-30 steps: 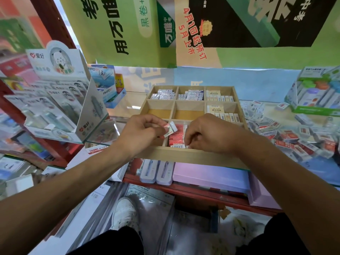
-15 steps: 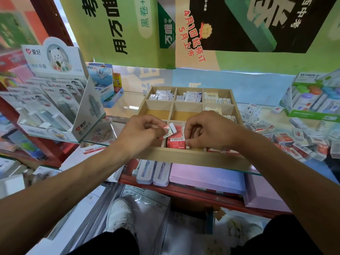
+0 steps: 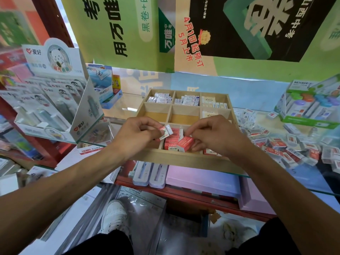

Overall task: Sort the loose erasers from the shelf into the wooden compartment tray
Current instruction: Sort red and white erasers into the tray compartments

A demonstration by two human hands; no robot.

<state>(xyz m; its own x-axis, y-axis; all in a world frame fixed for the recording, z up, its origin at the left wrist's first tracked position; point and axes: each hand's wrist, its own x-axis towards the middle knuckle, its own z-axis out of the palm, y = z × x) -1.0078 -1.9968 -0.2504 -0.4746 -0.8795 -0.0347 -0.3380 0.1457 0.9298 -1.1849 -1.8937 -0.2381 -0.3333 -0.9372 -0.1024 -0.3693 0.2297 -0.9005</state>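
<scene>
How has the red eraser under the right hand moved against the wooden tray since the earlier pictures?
Yes. The right hand has lifted the red eraser up out of the row, tilted above the wooden tray front wall.

Glass shelf (image 3: 294, 188) on red metal frame (image 3: 193, 196) — stationery shop setting. Green and black posters (image 3: 128, 34) with Chinese print hang behind. White cardboard display stand (image 3: 60, 100) at left, green-edged display box (image 3: 311, 105) at right. Pink boxes (image 3: 200, 183) below glass — clear-wrapped paper packs (image 3: 139, 205) on floor.
</scene>
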